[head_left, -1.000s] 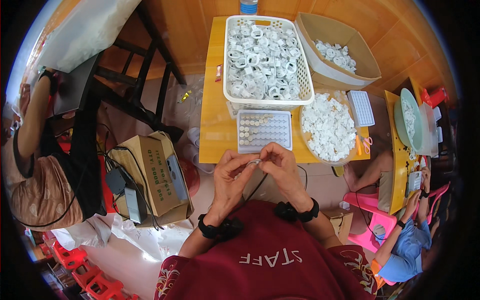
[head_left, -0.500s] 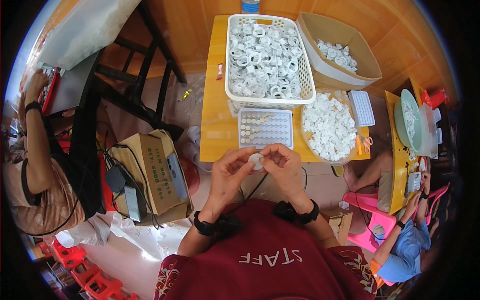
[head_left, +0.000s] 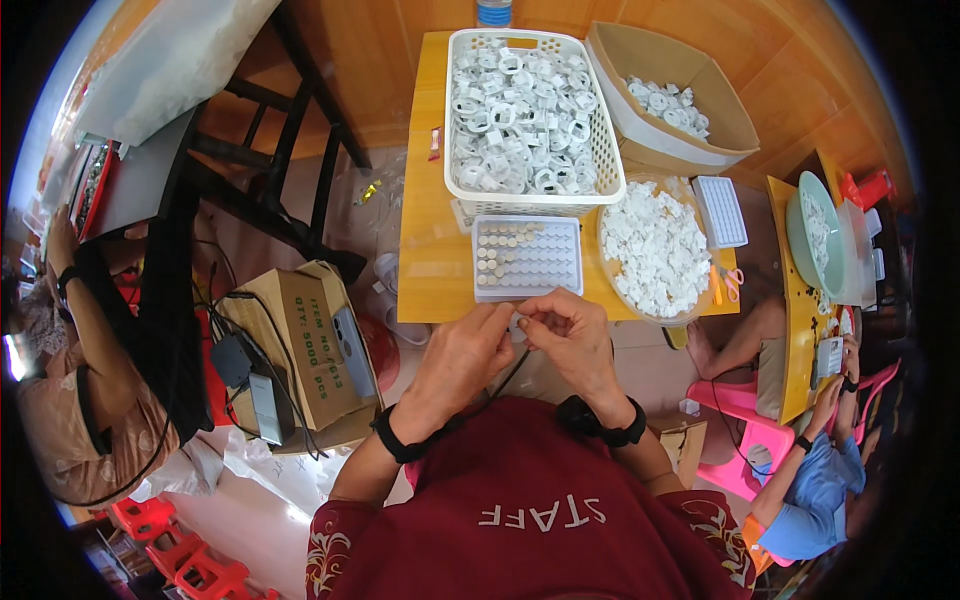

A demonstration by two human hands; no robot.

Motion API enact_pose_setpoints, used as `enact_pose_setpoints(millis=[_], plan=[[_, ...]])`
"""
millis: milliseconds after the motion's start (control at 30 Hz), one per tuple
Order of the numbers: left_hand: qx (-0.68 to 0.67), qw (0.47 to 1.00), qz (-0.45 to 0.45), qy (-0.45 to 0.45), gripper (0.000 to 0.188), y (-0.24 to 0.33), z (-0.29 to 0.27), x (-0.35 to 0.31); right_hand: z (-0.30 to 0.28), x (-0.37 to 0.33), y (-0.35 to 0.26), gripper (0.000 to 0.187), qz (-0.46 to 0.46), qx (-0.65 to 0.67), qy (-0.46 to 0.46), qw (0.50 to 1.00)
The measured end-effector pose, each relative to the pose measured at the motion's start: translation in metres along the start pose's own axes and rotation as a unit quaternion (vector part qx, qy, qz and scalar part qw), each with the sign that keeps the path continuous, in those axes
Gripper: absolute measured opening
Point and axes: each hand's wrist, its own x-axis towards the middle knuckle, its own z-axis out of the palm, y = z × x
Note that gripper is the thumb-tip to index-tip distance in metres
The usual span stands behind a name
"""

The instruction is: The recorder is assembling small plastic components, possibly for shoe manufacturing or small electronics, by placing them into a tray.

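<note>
A small round white plastic piece (head_left: 517,326) is pinched between my two hands, just off the table's front edge. My left hand (head_left: 462,350) is closed on its left side, the back of the hand now hiding most of the fingers. The fingertips of my right hand (head_left: 570,338) press on its right side. Beyond the hands lies a white compartment tray (head_left: 556,274), partly filled with pale round discs (head_left: 494,252) toward its left. Behind the tray stands a white basket (head_left: 540,204) heaped with clear and white plastic parts (head_left: 520,120).
Right of the tray are a round bowl (head_left: 657,314) of small white pieces, another tray (head_left: 720,212), pink scissors (head_left: 734,282) and a cardboard box (head_left: 730,125). A carton (head_left: 300,340) with cables stands left. Other people sit at both sides.
My left hand has turned over so its back shows, covering more of the white piece. My right-hand fingers have curled closer around it. The person at left has lowered an arm.
</note>
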Motion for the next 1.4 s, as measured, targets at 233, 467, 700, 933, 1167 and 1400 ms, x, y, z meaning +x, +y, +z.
enact_pose_setpoints(millis=[233, 467, 700, 933, 1167, 1400], plan=[[0.023, 0.999, 0.024, -0.008, 0.038, 0.000, -0.001, 0.001, 0.000, 0.001, -0.005, 0.011, 0.013, 0.021, 0.001, 1.000], [0.049, 0.997, 0.052, 0.002, 0.034, -0.005, -0.001, 0.000, 0.002, 0.003, -0.001, 0.012, 0.012, 0.037, 0.001, 0.999], [0.059, 0.997, 0.044, 0.027, 0.030, -0.011, 0.003, -0.002, 0.004, 0.002, -0.002, 0.012, 0.033, 0.038, -0.009, 0.999], [-0.357, 0.917, -0.171, 0.058, 0.021, -0.016, -0.003, -0.001, 0.015, 0.002, -0.001, 0.013, -0.043, 0.062, 0.023, 0.997], [-0.629, 0.725, -0.273, 0.069, 0.021, -0.012, -0.001, -0.005, 0.023, 0.000, -0.007, 0.014, -0.154, -0.016, 0.051, 0.987], [-0.633, 0.723, -0.261, 0.092, 0.019, -0.005, -0.002, -0.006, 0.029, -0.003, -0.008, 0.016, -0.193, -0.053, 0.076, 0.977]])
